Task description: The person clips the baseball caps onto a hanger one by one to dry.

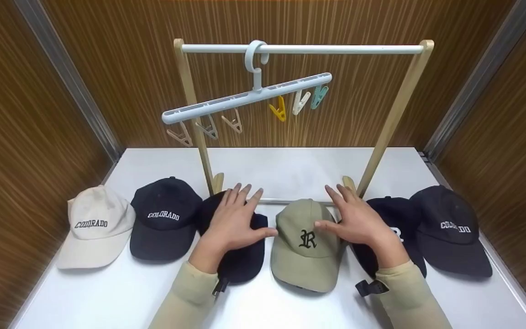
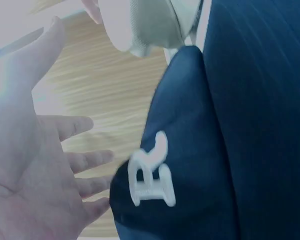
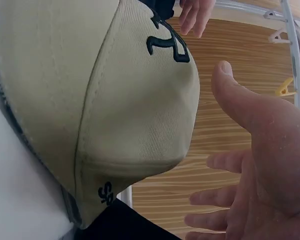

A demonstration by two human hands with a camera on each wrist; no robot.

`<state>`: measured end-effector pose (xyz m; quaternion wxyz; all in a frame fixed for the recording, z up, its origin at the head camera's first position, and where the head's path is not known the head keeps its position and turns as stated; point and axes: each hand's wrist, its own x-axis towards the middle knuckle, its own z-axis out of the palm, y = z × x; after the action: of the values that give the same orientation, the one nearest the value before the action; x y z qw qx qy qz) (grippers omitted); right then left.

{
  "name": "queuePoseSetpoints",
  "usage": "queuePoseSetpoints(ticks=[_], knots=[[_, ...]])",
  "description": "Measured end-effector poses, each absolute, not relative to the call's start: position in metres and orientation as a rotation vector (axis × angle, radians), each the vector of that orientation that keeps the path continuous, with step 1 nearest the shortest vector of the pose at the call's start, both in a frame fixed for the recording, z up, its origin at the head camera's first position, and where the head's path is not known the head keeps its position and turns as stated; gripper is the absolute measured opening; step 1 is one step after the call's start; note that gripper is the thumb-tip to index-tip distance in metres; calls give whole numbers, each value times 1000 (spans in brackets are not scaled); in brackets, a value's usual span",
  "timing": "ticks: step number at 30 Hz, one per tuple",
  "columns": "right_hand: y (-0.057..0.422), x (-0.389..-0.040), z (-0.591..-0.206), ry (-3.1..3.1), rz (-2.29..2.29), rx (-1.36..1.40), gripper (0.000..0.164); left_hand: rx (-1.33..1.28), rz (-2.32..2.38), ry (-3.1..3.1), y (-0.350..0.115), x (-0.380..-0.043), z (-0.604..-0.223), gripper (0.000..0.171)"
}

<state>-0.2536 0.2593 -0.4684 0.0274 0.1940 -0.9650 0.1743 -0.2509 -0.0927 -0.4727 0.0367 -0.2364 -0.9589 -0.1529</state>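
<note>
My left hand [image 1: 233, 224] hovers with spread, straight fingers over a dark navy cap [image 1: 244, 265], covering much of its crown. In the left wrist view that navy cap [image 2: 190, 130] shows a white raised letter, and the palm faces it. A khaki-green cap [image 1: 306, 246] with a black letter R sits between the two hands. My right hand [image 1: 356, 219], fingers extended and holding nothing, is above another dark cap [image 1: 411, 256] with a white letter partly hidden by the wrist. Its thumb overlaps the khaki cap's right side in the head view.
Outward lie a beige cap [image 1: 94, 233] and a black cap [image 1: 165, 219] at left, a black cap [image 1: 448, 233] at right. Behind, a wooden-legged rack with a white bar [image 1: 336, 49] carries a tilted pale-blue hanger [image 1: 244, 98] with several clips, including a yellow clip [image 1: 279, 109].
</note>
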Motion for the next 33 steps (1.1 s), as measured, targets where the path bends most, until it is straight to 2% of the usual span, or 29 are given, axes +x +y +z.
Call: queuePoseSetpoints(ticks=[21,33], knots=[[268,-254,-462,-3060,666,627,108,-878,-581,-3010,-34,-255,-464,119],[270,-254,-465,-3098,681,631,108,-950,-718,-3035,-16,-262,-479,116]])
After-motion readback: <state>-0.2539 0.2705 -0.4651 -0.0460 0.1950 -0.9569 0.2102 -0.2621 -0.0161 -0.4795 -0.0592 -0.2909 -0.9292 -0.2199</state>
